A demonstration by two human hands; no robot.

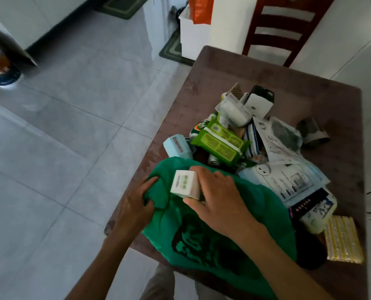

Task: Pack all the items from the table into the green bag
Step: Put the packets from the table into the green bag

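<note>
The right hand (218,198) pinches a small white box (185,184) by its sides, just above the green bag (266,204); it looks light and rigid; the left hand (138,200) clutches the bag's thin, floppy rim; beyond the bag, packets crowd the desk (310,83).

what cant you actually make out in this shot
All in the head view:
- Inside of the crumpled green plastic bag: hidden by its own folds and the right hand.
- Small white box with green label: print too small to read.
- Lower items in the pile: covered by the green wipes pack and white printed pouches.
- Orange-banded container on the floor: blurred, cut by the left edge.
- Left hand: fingertips buried in bag fabric.
</note>
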